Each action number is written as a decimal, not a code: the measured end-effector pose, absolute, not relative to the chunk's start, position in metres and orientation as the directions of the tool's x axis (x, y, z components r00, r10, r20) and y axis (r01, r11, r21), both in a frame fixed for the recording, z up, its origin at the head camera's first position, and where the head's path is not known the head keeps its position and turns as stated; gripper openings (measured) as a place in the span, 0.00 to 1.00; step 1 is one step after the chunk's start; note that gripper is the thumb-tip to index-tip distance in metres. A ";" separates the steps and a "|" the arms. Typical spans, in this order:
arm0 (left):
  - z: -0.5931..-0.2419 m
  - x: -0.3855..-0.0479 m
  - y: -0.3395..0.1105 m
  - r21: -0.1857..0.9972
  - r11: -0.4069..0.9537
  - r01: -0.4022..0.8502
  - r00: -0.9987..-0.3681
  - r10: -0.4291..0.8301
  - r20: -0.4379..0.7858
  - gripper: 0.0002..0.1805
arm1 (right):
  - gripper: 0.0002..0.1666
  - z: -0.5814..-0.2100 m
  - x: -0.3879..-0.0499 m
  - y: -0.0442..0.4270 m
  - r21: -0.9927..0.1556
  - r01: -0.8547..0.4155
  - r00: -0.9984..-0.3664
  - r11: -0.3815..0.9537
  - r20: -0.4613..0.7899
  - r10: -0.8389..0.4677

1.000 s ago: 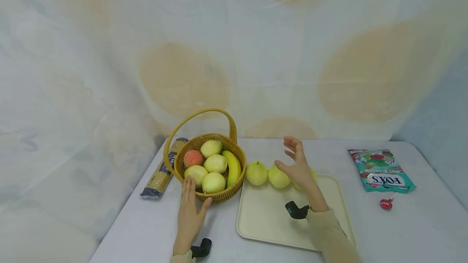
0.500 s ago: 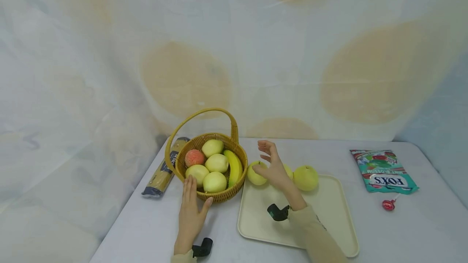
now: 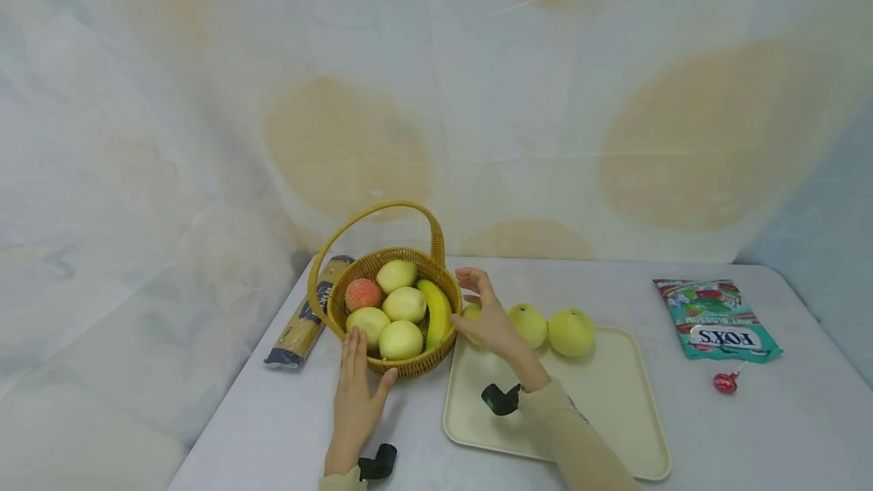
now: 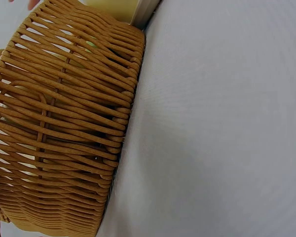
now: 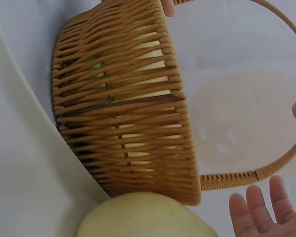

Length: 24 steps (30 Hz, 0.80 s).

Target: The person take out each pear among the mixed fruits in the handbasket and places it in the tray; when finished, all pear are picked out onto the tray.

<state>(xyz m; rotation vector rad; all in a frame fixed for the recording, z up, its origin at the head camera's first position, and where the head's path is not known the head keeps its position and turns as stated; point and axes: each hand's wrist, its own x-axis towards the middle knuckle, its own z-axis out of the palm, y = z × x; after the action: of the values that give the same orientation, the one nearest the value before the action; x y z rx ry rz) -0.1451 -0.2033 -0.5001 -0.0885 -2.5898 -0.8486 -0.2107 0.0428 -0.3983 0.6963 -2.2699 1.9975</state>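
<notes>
A wicker basket (image 3: pixel 416 367) with an arched handle holds several pale yellow-green fruits (image 3: pixel 405 305), a reddish peach-like fruit (image 3: pixel 363 295) and a banana (image 3: pixel 436 315). My left hand (image 3: pixel 355 408) rests its straight fingers against the basket's front-left rim. Over the leftmost pear (image 3: pixel 472 312) hovers my right hand (image 3: pixel 492 324), fingers spread and slightly bent, beside the basket's right rim; nothing is gripped. That hand partly hides the pear in the head view. The right wrist view shows a pear (image 5: pixel 143 217) close against the basket wall (image 5: pixel 123 108), with my fingertips (image 5: pixel 256 202) apart from it.
Two more yellow-green pears (image 3: pixel 527 326) sit along the back of a cream tray (image 3: pixel 552 423). Left of the basket lies a pasta packet (image 3: pixel 300 332). A FOX'S candy bag (image 3: pixel 716 320) and a red lollipop (image 3: pixel 725 383) lie at the right.
My right hand has moved left, from above the right-hand pears to the leftmost pear beside the basket. My left hand stays at the basket's rim.
</notes>
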 end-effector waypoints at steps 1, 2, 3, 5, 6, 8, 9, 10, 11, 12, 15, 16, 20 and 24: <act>-0.500 -0.145 -0.203 0.553 0.813 0.183 -0.914 -0.067 0.401 0.47 | 0.41 -0.401 -0.212 0.041 -0.933 -0.352 -0.897 0.071 0.315 -0.311; -0.500 -0.145 -0.203 0.552 0.814 0.181 -0.915 -0.067 0.398 0.47 | 0.41 -0.404 -0.215 0.039 -0.933 -0.354 -0.894 0.070 0.315 -0.318; -0.500 -0.145 -0.203 0.551 0.815 0.179 -0.916 -0.067 0.396 0.47 | 0.41 -0.408 -0.217 0.036 -0.932 -0.355 -0.893 0.078 0.313 -0.324; -0.499 -0.145 -0.203 0.552 0.816 0.173 -0.918 -0.069 0.390 0.47 | 0.41 -0.417 -0.223 0.031 -0.931 -0.357 -0.887 0.081 0.310 -0.343; -0.499 -0.145 -0.203 0.554 0.815 0.171 -0.920 -0.070 0.386 0.47 | 0.41 -0.421 -0.225 0.029 -0.930 -0.359 -0.882 0.079 0.311 -0.353; -0.498 -0.146 -0.203 0.555 0.814 0.169 -0.921 -0.071 0.384 0.47 | 0.41 -0.426 -0.228 0.025 -0.926 -0.369 -0.873 0.084 0.314 -0.374; -0.498 -0.146 -0.203 0.555 0.814 0.169 -0.920 -0.071 0.385 0.47 | 0.41 -0.428 -0.229 0.023 -0.925 -0.371 -0.869 0.084 0.314 -0.382; -0.498 -0.146 -0.203 0.557 0.813 0.169 -0.921 -0.072 0.384 0.48 | 0.41 -0.430 -0.230 0.021 -0.924 -0.374 -0.864 0.079 0.316 -0.391; -0.498 -0.146 -0.203 0.557 0.813 0.169 -0.921 -0.072 0.384 0.47 | 0.41 -0.431 -0.230 0.019 -0.923 -0.376 -0.861 0.084 0.315 -0.399; -0.499 -0.146 -0.204 0.556 0.814 0.169 -0.921 -0.071 0.383 0.47 | 0.41 -0.433 -0.230 0.017 -0.923 -0.376 -0.859 0.085 0.313 -0.405; -0.500 -0.147 -0.204 0.553 0.816 0.167 -0.921 -0.071 0.383 0.47 | 0.41 -0.436 -0.231 0.011 -0.918 -0.384 -0.851 0.100 0.310 -0.423; -0.500 -0.147 -0.204 0.554 0.816 0.167 -0.921 -0.071 0.382 0.47 | 0.41 -0.436 -0.231 0.009 -0.916 -0.390 -0.847 0.098 0.315 -0.429; -0.501 -0.147 -0.204 0.556 0.813 0.174 -0.919 -0.069 0.389 0.47 | 0.38 -0.437 -0.231 0.003 -0.908 -0.405 -0.832 0.103 0.320 -0.454; -0.500 -0.147 -0.204 0.560 0.810 0.177 -0.918 -0.069 0.390 0.47 | 0.33 -0.436 -0.230 -0.001 -0.895 -0.424 -0.826 0.142 0.318 -0.466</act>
<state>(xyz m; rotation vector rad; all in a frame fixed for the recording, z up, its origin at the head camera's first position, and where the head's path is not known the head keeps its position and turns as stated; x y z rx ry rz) -0.1467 -0.2039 -0.4997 -0.0812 -2.5987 -0.8587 -0.2302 -0.0010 -0.4357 0.9362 -2.4005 1.8596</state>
